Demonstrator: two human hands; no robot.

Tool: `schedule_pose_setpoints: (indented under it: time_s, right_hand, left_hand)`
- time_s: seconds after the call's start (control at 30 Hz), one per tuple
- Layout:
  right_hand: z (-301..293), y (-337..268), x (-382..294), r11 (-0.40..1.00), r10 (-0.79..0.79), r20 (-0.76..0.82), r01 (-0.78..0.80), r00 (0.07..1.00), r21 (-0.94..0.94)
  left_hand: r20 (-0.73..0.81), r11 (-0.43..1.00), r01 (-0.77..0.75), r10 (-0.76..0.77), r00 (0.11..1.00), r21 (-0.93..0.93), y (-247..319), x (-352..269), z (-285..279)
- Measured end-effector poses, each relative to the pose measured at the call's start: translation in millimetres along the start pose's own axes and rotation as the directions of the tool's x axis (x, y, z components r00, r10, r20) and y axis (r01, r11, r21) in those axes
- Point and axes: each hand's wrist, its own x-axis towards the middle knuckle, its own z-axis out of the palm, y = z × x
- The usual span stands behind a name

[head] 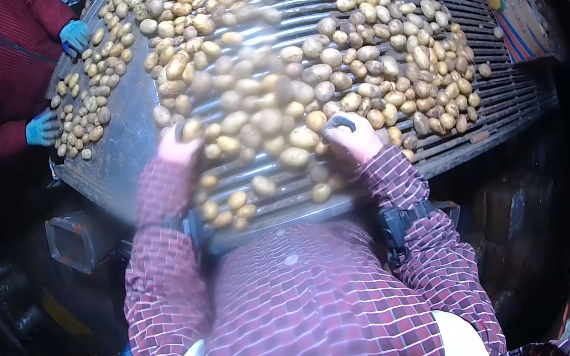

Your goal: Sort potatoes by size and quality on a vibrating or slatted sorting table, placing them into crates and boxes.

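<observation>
Many potatoes (pixel 293 158) lie on a sorting table of parallel metal bars (pixel 278 202) before me, the middle ones hazy in the picture. My left hand (pixel 179 146) is at the left edge of the bars, its fingers around or against a potato (pixel 192 129); whether it grips it is not clear. At the right of the nearest potatoes is my right hand (pixel 350 135), fingers curled down beside a potato (pixel 316 121), its fingertips partly hidden. Dark material covers some fingers of both hands.
A co-worker's blue-gloved hands (pixel 43 129) rest by potatoes on a smooth metal side plate (pixel 130 125) at the left. A printed bag or box (pixel 515 14) stands on the bars at the right. Below the table's left side is a clear plastic crate (pixel 70 245).
</observation>
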Motion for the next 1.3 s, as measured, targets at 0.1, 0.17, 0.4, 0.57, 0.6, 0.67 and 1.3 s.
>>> schedule_pose_setpoints:
  time_s: [0.1,0.17,0.4,0.57,0.6,0.67,1.3]
  right_hand:
    - [9.9,-10.9,-0.8,0.693,-0.439,0.126,0.425,0.889,-0.582]
    - [33.1,-15.0,-1.7,0.416,-0.132,0.279,0.308,0.951,-0.856]
    - [85.0,0.1,3.1,0.39,0.067,0.073,0.041,0.995,-0.92]
    - [83.9,-4.2,5.3,0.335,0.035,0.149,0.129,0.988,-0.933]
    - [81.5,-11.1,5.6,0.331,0.067,0.17,0.139,0.983,-0.933]
    - [73.2,-16.0,4.9,0.428,0.071,0.182,0.135,0.981,-0.894]
    - [426.8,-99.6,-71.8,0.977,0.1,0.879,-0.213,0.467,0.002]
  left_hand:
    - [0.076,0.883,0.245,-0.234,0.969,-0.4,19.6,-58.7,15.0]
    - [0.138,0.921,0.386,-0.375,0.917,-0.06,41.7,-88.9,34.2]
    - [0.46,0.86,-0.152,-0.104,0.882,0.487,58.9,-117.1,116.4]
    - [0.418,0.933,-0.328,0.243,0.875,0.144,10.5,-107.1,114.6]
    - [0.35,0.978,-0.2,0.166,0.922,0.062,3.1,-112.5,105.2]
    - [0.229,0.984,-0.032,0.072,0.971,-0.173,-12.9,-128.6,80.1]
    - [-0.194,0.058,-0.203,-0.623,0.758,-0.978,-298.3,-355.0,-88.1]
